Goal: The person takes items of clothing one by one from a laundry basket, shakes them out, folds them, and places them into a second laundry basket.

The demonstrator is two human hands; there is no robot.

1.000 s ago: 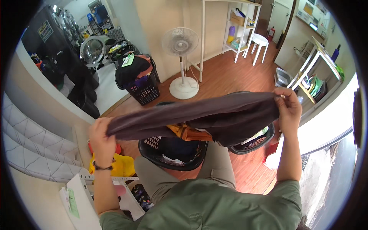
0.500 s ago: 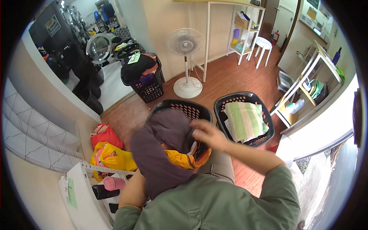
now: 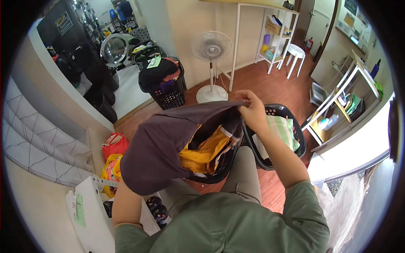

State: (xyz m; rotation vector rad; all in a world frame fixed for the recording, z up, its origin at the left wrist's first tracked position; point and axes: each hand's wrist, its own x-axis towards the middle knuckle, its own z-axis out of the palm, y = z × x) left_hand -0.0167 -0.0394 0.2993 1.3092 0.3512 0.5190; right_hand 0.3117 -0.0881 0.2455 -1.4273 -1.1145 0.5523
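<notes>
My right hand (image 3: pixel 253 110) pinches the upper edge of a dark brown-purple garment (image 3: pixel 162 145) and holds it up over my lap. The cloth drapes down to the left over my left hand, which is hidden beneath it; only my left forearm (image 3: pixel 126 204) shows. Under the garment stands a black laundry basket (image 3: pixel 219 173) with yellow-orange clothes (image 3: pixel 204 154) in it. Beside it on the right, a second black basket (image 3: pixel 295 126) holds a folded green-and-white striped cloth (image 3: pixel 280 128).
A white pedestal fan (image 3: pixel 211 48) stands ahead on the wooden floor. Left of it is a third black basket (image 3: pixel 168 95) piled with dark clothes. Red (image 3: pixel 114 144) and yellow (image 3: pixel 110 170) bags lie at my left. A white stool (image 3: pixel 293 52) and shelves stand at the back right.
The garment was stretched wide between both hands, then gathered over my left arm. My right hand has now lifted one edge up and to the right, uncovering the yellow clothes.
</notes>
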